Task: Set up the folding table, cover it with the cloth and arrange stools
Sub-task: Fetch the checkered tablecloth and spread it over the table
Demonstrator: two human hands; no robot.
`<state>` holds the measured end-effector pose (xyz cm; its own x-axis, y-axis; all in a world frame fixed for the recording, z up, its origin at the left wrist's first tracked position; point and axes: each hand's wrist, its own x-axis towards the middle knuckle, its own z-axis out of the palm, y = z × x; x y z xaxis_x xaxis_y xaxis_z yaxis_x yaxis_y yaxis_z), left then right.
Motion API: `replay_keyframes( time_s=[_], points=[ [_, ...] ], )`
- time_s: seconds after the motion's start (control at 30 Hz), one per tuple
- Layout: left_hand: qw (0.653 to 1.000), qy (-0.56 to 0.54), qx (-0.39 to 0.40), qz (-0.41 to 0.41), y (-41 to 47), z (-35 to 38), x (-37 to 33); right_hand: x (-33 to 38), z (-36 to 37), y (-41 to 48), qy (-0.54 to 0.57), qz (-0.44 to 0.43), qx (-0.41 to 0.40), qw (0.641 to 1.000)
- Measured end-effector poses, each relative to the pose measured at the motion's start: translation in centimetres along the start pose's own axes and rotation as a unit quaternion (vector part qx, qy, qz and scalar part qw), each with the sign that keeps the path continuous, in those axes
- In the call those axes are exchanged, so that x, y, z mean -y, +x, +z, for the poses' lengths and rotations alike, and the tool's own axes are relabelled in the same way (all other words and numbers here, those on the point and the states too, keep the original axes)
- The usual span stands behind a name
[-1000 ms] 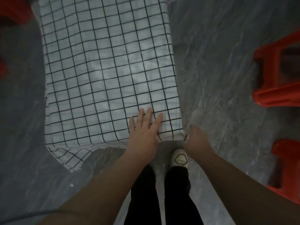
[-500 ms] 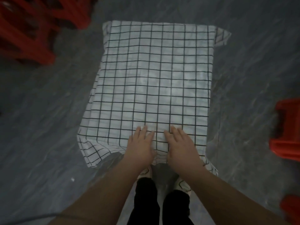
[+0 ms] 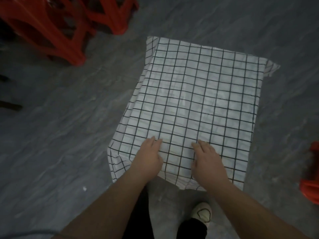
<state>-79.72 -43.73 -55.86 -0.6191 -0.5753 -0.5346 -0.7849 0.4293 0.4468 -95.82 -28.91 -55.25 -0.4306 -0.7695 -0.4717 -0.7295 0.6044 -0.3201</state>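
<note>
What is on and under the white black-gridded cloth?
The left hand and right hand rest flat on the white black-gridded cloth near its close edge. Whatever it drapes over is fully hidden.

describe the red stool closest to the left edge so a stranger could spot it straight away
Start at the draped checked cloth in the middle of the grey floor. Beyond its far left corner, at the top left, stand two red stools. Yours is the left stool, nearer the camera; the other stool sits behind it, closer to the cloth.

Dim, flat light; soft motion blur throughout, wide-angle bending at the edges, a pale sheen mid-frame.
</note>
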Motion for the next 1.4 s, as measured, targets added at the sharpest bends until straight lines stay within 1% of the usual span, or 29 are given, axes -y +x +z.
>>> replay_keyframes(
  time_s=[0.13, 0.23, 0.3, 0.37, 0.43, 0.57, 0.63, 0.73, 0.8, 0.87, 0.97, 1.03, 1.1, 1.13, 1.2, 1.27, 1.4],
  points=[
    [0.997, 0.078, 0.0, 0.028, 2.9, -2.1, 1.5, 3.5, -0.6, 3.3, 0.01, -0.022, -0.017, 1.0],
    [0.992, 0.124, -0.014, 0.013, 5.1, -3.8, 3.0, 5.7, -0.6, 6.1, 0.011, -0.021, -0.035, 0.999],
    [0.993, 0.113, -0.024, -0.013, 6.3, -4.9, 4.3, 6.6, -0.4, 7.9, 0.02, -0.002, -0.042, 0.999],
    [0.997, 0.062, -0.026, -0.036, 7.3, -5.7, 5.9, 7.3, -0.2, 9.5, 0.026, 0.027, -0.035, 0.999],
    [0.998, -0.015, -0.021, -0.053, 8.3, -6.5, 7.6, 8.1, 0.0, 10.6, 0.018, 0.06, -0.03, 0.998],
    [0.983, -0.158, 0.011, -0.091, 9.6, -7.9, 9.5, 9.6, 0.0, 11.4, 0.014, 0.122, -0.005, 0.992],
    [0.977, -0.186, 0.019, -0.1, 10.4, -8.5, 9.9, 10.2, -0.4, 12.0, 0.021, 0.14, -0.001, 0.99],
    [0.974, -0.183, 0.005, -0.133, 11.9, -9.5, 10.0, 11.0, -1.4, 13.3, 0.026, 0.153, -0.049, 0.987],
    [0.967, -0.204, -0.008, -0.154, 13.2, -10.0, 10.4, 11.9, -1.7, 14.3, 0.04, 0.138, -0.082, 0.986],
    [0.961, -0.225, -0.022, -0.159, 14.4, -10.0, 11.2, 12.9, -1.4, 15.0, 0.047, 0.1, -0.107, 0.988],
    [0.948, -0.263, -0.039, -0.172, 15.9, -9.7, 12.4, 13.8, 0.1, 15.7, 0.041, 0.033, -0.119, 0.991],
    [0.93, -0.308, 0.005, -0.202, 16.8, -9.5, 13.1, 13.9, 1.4, 15.9, 0.019, 0.016, -0.107, 0.994],
    [0.91, -0.362, 0.042, -0.198, 17.9, -9.0, 13.9, 13.8, 2.4, 16.0, 0.007, 0.025, -0.092, 0.995],
    [0.9, -0.391, 0.042, -0.19, 18.3, -8.9, 14.2, 13.9, 2.7, 16.1, 0.005, 0.031, -0.091, 0.995],
    [0.893, -0.41, 0.043, -0.182, 18.9, -8.5, 14.8, 13.8, 3.0, 16.3, 0.0, 0.032, -0.095, 0.995],
    [0.884, -0.418, 0.06, -0.2, 19.5, -8.0, 14.9, 13.8, 3.0, 16.4, 0.001, 0.031, -0.102, 0.994],
    [0.845, -0.481, 0.128, -0.198, 20.7, -6.8, 15.2, 13.8, 3.1, 16.4, 0.009, 0.024, -0.108, 0.994]
  ],
)
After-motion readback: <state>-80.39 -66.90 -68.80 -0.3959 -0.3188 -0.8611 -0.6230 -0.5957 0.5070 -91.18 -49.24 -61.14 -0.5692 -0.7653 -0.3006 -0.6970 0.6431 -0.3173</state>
